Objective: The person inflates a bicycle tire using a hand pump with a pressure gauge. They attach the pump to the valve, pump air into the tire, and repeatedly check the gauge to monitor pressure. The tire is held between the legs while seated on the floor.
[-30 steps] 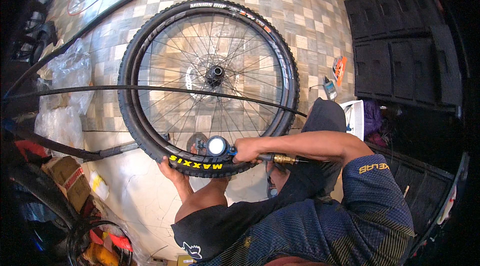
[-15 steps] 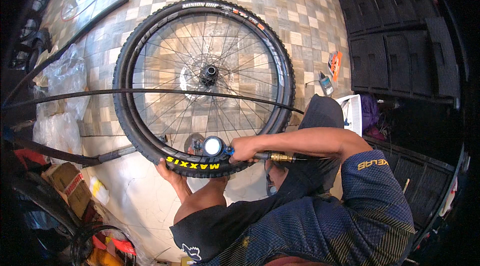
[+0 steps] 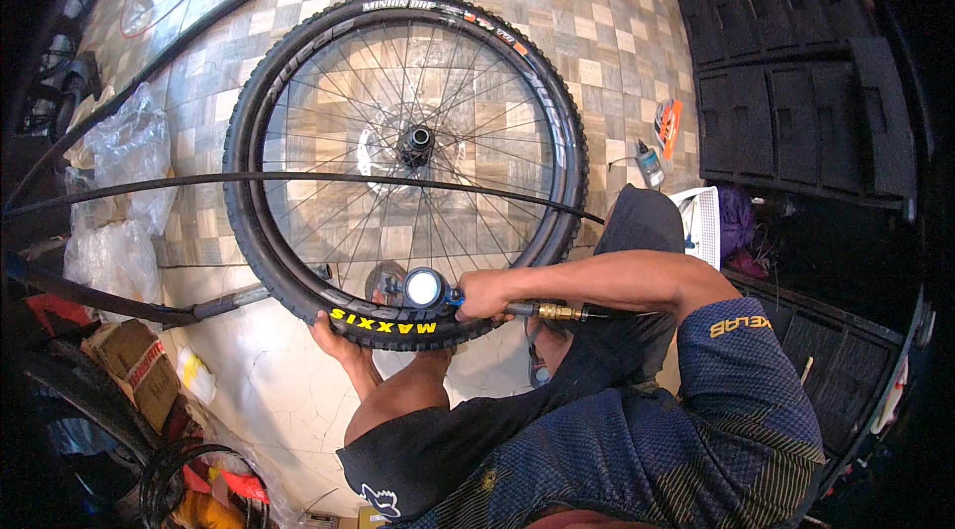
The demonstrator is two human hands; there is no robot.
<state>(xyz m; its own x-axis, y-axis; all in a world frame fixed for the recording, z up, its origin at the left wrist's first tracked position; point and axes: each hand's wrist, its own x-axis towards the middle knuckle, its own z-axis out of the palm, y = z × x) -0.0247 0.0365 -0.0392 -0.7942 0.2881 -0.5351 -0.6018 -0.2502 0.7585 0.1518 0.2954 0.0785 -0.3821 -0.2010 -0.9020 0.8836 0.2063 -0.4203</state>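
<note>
Little has moved since a second ago: hands, gauge and wheel keep their places against one another.
Bicycle wheel (image 3: 417, 144), one, with black knobby tire (image 3: 239, 141); broadside to view above the tiled floor (image 3: 617, 42), near edge by the person's legs.
Right hand (image 3: 484, 295): fingers wrapped around the handle of a round white-faced gauge (image 3: 423, 288), which sits over the near part of the tire; brass fitting (image 3: 554, 312) just behind.
Left hand (image 3: 338, 345): at the tire's near left edge, touching; most fingers hidden below, so how tightly they close, I cannot tell.
Black bar (image 3: 328, 177), thin, crossing over the wheel.
Floor, right: small bottle (image 3: 650, 166), white basket (image 3: 704, 221).
Floor, left: clear plastic (image 3: 114, 261), cardboard box (image 3: 129, 365).
</note>
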